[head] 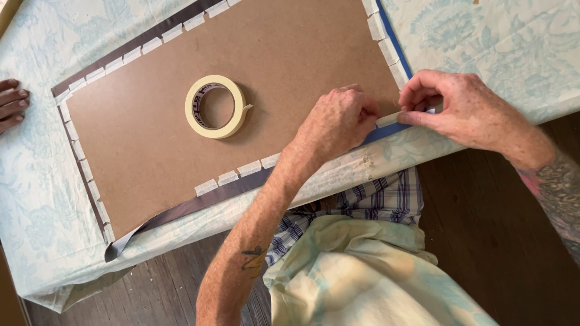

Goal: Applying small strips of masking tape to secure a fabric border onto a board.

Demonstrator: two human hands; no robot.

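Observation:
A brown hardboard panel (290,54) lies on a dark sheet whose edges stick out around it, and short strips of cream masking tape run along the panel's edges. My left hand (338,121) and my right hand (453,108) pinch a short piece of masking tape (388,119) between them at the panel's near right corner. A roll of masking tape (216,107) rests flat on the panel, left of my hands.
A pale floral cloth (495,36) covers the table. Another person's hand (11,104) rests on the cloth at the far left edge. Dark wooden floor (483,211) shows past the table's near edge, beside my plaid shirt and a fold of cloth.

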